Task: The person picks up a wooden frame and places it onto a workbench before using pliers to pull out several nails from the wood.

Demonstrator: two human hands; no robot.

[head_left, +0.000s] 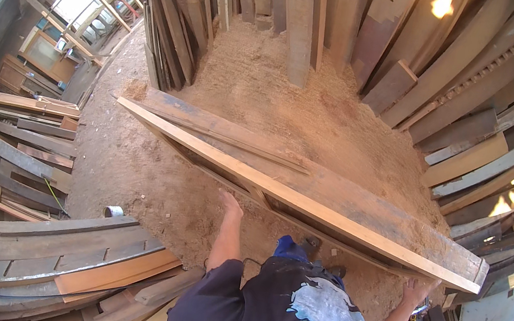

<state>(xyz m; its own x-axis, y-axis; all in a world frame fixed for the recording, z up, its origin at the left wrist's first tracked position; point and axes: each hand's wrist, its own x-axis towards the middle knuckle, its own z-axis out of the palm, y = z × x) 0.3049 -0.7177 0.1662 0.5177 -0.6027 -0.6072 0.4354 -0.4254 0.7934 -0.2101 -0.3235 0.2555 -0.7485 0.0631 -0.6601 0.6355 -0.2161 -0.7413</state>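
While the long wooden frame (304, 199) runs slantwise across in front of the person, along a wide board (357, 199), right hand (414, 293) is at its right end, fingertips by the near edge; can't tell if gripping. Left hand (232, 203) just beside its lower edge, grip also unclear. Sawdust (260, 98) beyond.

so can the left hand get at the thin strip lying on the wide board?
Probably not directly: the pale wooden beam crosses between the left hand and the thin strip; it'd likely need to reach over.
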